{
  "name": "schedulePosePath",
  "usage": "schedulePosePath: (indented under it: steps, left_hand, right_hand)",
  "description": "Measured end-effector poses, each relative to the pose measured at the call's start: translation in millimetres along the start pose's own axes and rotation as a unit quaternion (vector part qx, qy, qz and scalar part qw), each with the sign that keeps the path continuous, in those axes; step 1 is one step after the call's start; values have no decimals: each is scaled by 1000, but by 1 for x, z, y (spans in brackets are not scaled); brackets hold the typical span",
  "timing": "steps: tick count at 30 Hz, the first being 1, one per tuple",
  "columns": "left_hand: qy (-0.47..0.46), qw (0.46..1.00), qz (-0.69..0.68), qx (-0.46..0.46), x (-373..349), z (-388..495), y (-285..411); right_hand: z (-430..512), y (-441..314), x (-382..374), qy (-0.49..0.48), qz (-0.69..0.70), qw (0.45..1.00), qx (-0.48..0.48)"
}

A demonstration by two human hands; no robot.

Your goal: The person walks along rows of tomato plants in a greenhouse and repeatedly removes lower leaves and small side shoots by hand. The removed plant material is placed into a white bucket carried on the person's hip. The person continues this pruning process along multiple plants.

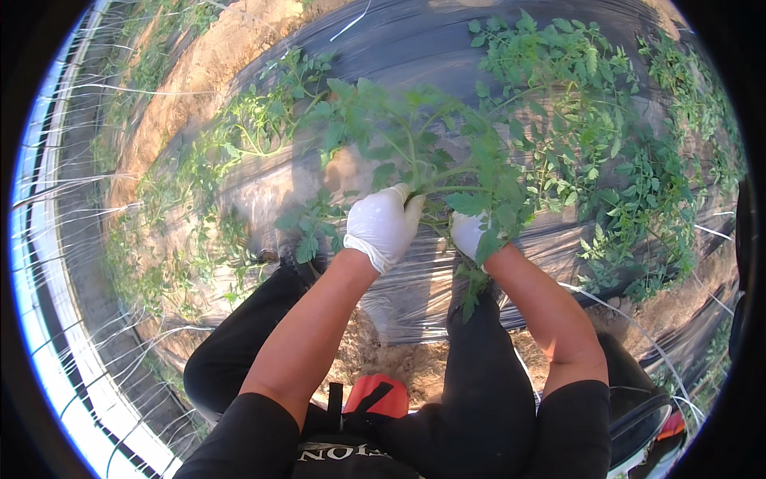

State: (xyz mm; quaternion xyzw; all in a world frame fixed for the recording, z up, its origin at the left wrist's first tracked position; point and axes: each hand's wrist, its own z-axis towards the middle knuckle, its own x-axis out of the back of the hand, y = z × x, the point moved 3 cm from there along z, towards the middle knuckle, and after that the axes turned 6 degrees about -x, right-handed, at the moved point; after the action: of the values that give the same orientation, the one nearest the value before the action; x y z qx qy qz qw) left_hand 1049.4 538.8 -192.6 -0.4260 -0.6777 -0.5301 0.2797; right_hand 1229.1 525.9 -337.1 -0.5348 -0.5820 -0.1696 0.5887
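Observation:
My left hand (386,224), in a white disposable glove, pinches the stem of a tomato plant (413,149) with thumb and fingers. Leafy branches spread above and to both sides of that grip. Close by on the right, my right hand (468,233), gloved the same way, is among the plant's lower stems. Leaves cover part of it, and its fingertips are hidden, so what it holds is unclear. Low leaves (473,287) hang in front of my right knee.
Plastic mulch film (413,305) covers the bed beneath the plants. More tomato plants grow at the left (203,197) and right (556,120). White strings (119,179) stretch across the left side. A red seat (377,395) is between my legs; a dark bucket (637,425) stands at lower right.

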Motion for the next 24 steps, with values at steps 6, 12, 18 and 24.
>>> schedulePosePath:
  steps: [6, 12, 18, 24]
  left_hand:
    - [23, 1000, 1, -15, 2, -2, 6]
    - [16, 1000, 5, -13, -3, -4, -1]
    - [4, 1000, -24, 9, -6, -3, -11]
    - [-17, 996, -59, 67, -1, -3, -27]
  right_hand:
    - [2, 31, -57, -16, -22, 994, -108]
    - [15, 25, -41, -4, 18, 993, -114]
    - [12, 67, 30, 266, 289, 910, -136]
    - [-73, 86, 160, 367, 220, 854, -296]
